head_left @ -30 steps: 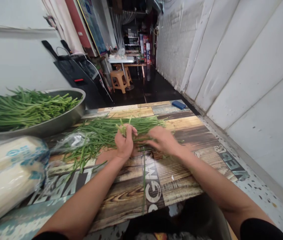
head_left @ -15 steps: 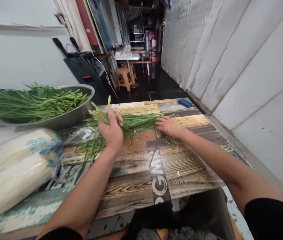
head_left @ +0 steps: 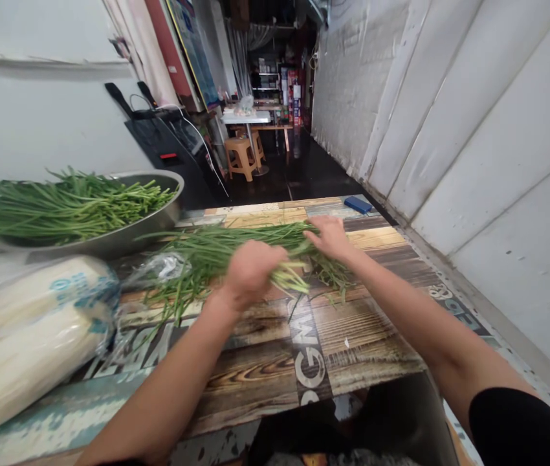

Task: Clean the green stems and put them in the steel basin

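Over patterned table (head_left: 372, 330), left hand (head_left: 254, 270) clutching green stalks (head_left: 290, 278).

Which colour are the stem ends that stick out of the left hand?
The stem ends are pale yellowish green, slightly blurred; see the head view.

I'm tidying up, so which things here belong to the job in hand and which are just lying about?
Job in hand:
green bunch, in the left hand
loose greens, by the right hand
metal bowl of similar greens, probably

Just lying about, apparently:
small blue object
bagged white packages
crumpled clear plastic
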A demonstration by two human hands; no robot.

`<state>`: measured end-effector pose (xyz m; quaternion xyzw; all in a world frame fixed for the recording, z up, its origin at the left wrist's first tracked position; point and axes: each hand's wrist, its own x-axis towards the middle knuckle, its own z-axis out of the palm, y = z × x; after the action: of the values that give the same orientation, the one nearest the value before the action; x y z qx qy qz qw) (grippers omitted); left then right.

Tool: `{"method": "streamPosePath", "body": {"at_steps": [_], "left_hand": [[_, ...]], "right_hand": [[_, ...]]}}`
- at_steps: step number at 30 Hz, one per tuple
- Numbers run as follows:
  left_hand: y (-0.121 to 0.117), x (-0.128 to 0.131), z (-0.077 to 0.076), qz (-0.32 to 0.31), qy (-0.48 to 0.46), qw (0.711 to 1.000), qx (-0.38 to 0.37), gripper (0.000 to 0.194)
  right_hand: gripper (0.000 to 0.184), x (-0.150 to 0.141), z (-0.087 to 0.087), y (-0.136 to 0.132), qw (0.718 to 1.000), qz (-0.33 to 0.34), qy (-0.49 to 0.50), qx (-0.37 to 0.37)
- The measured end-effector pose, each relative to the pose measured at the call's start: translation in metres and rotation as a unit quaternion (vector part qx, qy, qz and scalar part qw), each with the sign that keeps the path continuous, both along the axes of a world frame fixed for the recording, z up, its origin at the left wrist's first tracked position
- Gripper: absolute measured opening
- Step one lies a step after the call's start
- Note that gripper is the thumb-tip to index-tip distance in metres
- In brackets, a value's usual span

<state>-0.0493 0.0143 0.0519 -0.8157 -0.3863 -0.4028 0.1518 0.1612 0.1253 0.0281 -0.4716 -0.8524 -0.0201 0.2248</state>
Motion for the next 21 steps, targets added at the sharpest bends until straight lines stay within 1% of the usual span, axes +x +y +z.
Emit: {"method": "streamPosePath", "body": {"at_steps": [1,2,4,6,8,11,12,14,15,16,18,19,21], "left_hand": [[-0.001,0.012,-0.01,-0.039,0.056,0.998,-0.01,0.021],[-0.001,0.023,-0.02,-0.074,0.139,0.987,-0.021,0.021],[-0.002,0.038,-0.037,-0.092,0.246,0.964,-0.05,0.019],[-0.002,0.043,-0.051,-0.087,0.299,0.947,-0.079,0.015],[-0.003,0.04,-0.06,-0.081,0.31,0.942,-0.1,0.011],[-0.006,0.034,-0.064,-0.08,0.292,0.946,-0.118,0.011],[-0.007,0.033,-0.063,-0.084,0.286,0.947,-0.123,0.011],[-0.008,0.035,-0.062,-0.096,0.285,0.944,-0.132,0.011],[-0.008,0.037,-0.062,-0.102,0.291,0.941,-0.136,0.011],[-0.008,0.039,-0.061,-0.106,0.3,0.938,-0.139,0.011],[-0.009,0.044,-0.06,-0.111,0.317,0.931,-0.143,0.011],[-0.009,0.046,-0.058,-0.113,0.325,0.928,-0.144,0.01],[-0.011,0.046,-0.055,-0.117,0.335,0.924,-0.144,0.009]], "right_hand": [[0.043,-0.003,-0.002,0.011,1.0,-0.014,0.002,-0.022],[0.05,-0.007,-0.003,0.021,0.999,-0.024,-0.006,-0.043],[0.057,-0.016,-0.005,0.036,0.994,-0.037,-0.041,-0.09],[0.057,-0.024,-0.005,0.038,0.988,-0.038,-0.088,-0.122],[0.054,-0.026,-0.006,0.025,0.987,-0.018,-0.125,-0.1],[0.045,-0.017,-0.013,-0.019,0.988,0.044,-0.149,-0.003],[0.046,-0.011,-0.016,-0.035,0.986,0.063,-0.151,0.015],[0.052,0.0,-0.02,-0.062,0.985,0.086,-0.147,0.023],[0.053,0.006,-0.021,-0.071,0.985,0.099,-0.14,0.017],[0.052,0.01,-0.02,-0.076,0.985,0.116,-0.126,0.007],[0.037,0.017,-0.014,-0.074,0.987,0.147,-0.066,-0.02],[0.03,0.019,-0.011,-0.069,0.989,0.146,-0.022,-0.03],[0.026,0.022,-0.004,-0.055,0.992,0.103,0.058,-0.042]]}}
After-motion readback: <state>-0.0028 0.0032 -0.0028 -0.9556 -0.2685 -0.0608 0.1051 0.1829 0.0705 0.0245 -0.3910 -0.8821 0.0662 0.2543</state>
